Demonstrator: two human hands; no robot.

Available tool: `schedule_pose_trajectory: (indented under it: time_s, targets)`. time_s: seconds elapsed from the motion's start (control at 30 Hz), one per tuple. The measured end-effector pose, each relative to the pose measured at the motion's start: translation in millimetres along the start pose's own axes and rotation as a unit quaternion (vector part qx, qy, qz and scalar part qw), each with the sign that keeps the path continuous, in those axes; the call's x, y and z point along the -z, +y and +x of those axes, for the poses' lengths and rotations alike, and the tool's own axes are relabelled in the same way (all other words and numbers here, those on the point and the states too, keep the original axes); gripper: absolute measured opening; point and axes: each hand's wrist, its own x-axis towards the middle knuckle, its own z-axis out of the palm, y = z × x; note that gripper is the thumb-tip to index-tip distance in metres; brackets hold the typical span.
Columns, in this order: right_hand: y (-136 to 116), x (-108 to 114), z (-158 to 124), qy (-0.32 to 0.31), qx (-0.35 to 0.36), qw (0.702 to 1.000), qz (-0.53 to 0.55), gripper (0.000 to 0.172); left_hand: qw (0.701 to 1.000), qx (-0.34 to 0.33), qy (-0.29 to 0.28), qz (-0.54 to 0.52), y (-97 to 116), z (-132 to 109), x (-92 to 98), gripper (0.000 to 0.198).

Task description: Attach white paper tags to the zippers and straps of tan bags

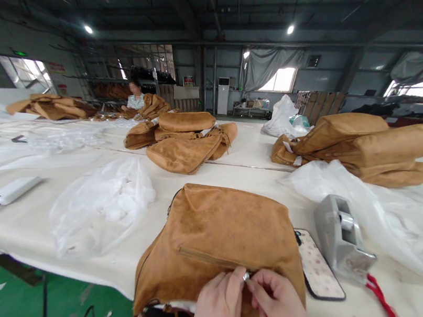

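Tan bag (228, 214), laid at table's (256, 175) near edge; zip (202, 256) slanted leftward, away from hands; silvery piece (246, 276) pinched closely by left hand (220, 305) and right hand (276, 300).

Left hand (218, 305): bent forward, pinching | right hand (275, 296): curled inward, pinching | spacing: close together

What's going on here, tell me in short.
A person is working on a tan bag on the table. The left hand and right hand meet at a small silvery piece by its zipper; what the piece is, I can't tell. A phone and a tape dispenser lie beside the bag.
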Motion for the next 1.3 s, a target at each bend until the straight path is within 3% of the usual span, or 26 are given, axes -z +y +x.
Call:
schedule_pose_trajectory:
  time_s: [0.1, 0.2, 0.37, 0.43, 0.5, 0.57, 0.77, 0.97, 1.1, 1.2, 1.3]
  targets:
    - [0.0, 2.1, -1.4, 0.007, 0.009, 1.000, -0.004, 0.044, 0.998, 0.029, -0.036, -0.038, 1.6, 4.5, 6.1, 0.027]
    - [-0.4, 5.9, -4.7, -0.029, 0.005, 1.000, 0.005, 0.038, 0.976, 0.131, -0.101, -0.141, 2.7, 13.7, 16.9, 0.024]
    - [-4.0, 7.9, -9.6, -0.045, -0.004, 0.998, 0.032, 0.028, 0.866, 0.247, -0.200, -0.386, 1.1, 26.7, 29.1, 0.016]
    - [-5.4, 5.9, -10.1, -0.041, -0.002, 0.998, 0.038, 0.026, 0.825, 0.268, -0.208, -0.452, 1.5, 26.8, 28.9, 0.016]
    - [-5.4, 3.1, -9.8, -0.027, 0.003, 0.999, 0.042, 0.026, 0.812, 0.279, -0.198, -0.473, 3.6, 24.3, 27.4, 0.017]
    - [-3.9, 0.7, -9.0, -0.011, 0.008, 0.999, 0.046, 0.026, 0.823, 0.277, -0.181, -0.461, 6.4, 20.7, 26.3, 0.017]
    - [0.4, -3.1, -6.0, 0.018, -0.008, 1.000, 0.014, 0.030, 0.897, 0.235, -0.129, -0.352, 11.5, 11.9, 28.9, 0.017]
    - [-5.9, -6.9, -2.5, 0.088, 0.003, 0.996, -0.029, 0.025, 0.924, 0.217, -0.100, -0.298, 15.4, 6.3, 29.8, 0.016]
    - [-2.3, -9.3, -4.4, 0.053, -0.009, 0.992, 0.111, 0.027, 0.935, 0.203, -0.074, -0.281, 16.3, 1.1, 25.1, 0.017]
    - [1.8, -14.0, -8.1, 0.025, -0.041, 0.965, 0.258, 0.038, 0.939, 0.193, -0.063, -0.278, 15.5, -2.6, 21.9, 0.018]
    - [2.8, -20.0, -10.6, 0.015, -0.041, 0.941, 0.335, 0.038, 0.934, 0.198, -0.066, -0.290, 15.0, -5.1, 19.9, 0.023]
